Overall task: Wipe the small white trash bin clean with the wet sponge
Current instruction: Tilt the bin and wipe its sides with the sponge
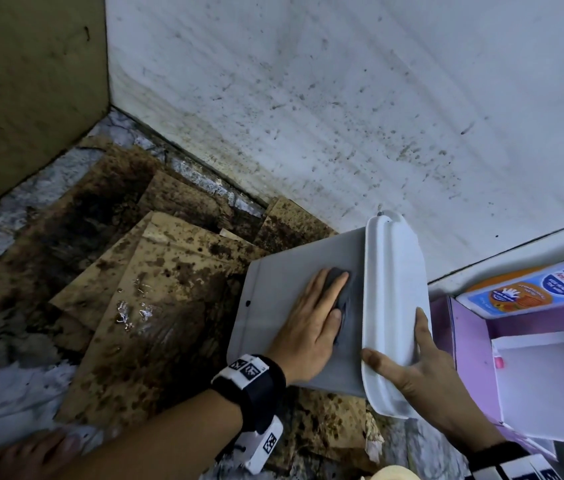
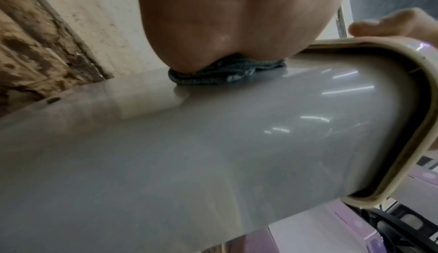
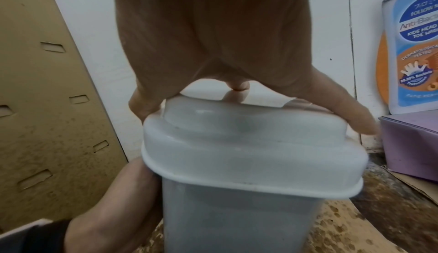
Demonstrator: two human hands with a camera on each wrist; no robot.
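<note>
Two hands work on a small white plastic trash bin (image 1: 273, 292) that lies tipped on its side over stained brown cardboard sheets (image 1: 155, 271) spread on the marble-patterned floor (image 1: 6, 220), close to a speckled white wall (image 1: 342, 98). The bin's lidded top points right, toward a lilac cardboard box (image 1: 474, 358); its base points left.

The left hand (image 1: 311, 320) lies palm-down on the upturned side of the bin, fingers straight and close together, pressing a dark grey wet sponge (image 1: 341, 299) flat against the plastic just beside the lid. In the left wrist view the grey material is squashed and bunched under the palm, and the bin's side shines with streaked reflections.

The right hand (image 1: 422, 368) grips the white lid (image 1: 394, 289) at its near end: the thumb (image 1: 381, 363) hooks over the lid's left rim while one finger (image 1: 424, 327) stretches along its top face. The right wrist view shows thumb and fingers splayed wide across the lid, fingertips curving over its edges.

Behind the lilac box, at the far right, a white bottle with a blue and orange label (image 1: 533, 289) stands against the wall. A tan perforated panel (image 1: 31, 81) stands at the far left. A bare foot (image 1: 31, 455) shows at the near left edge, on the floor.
</note>
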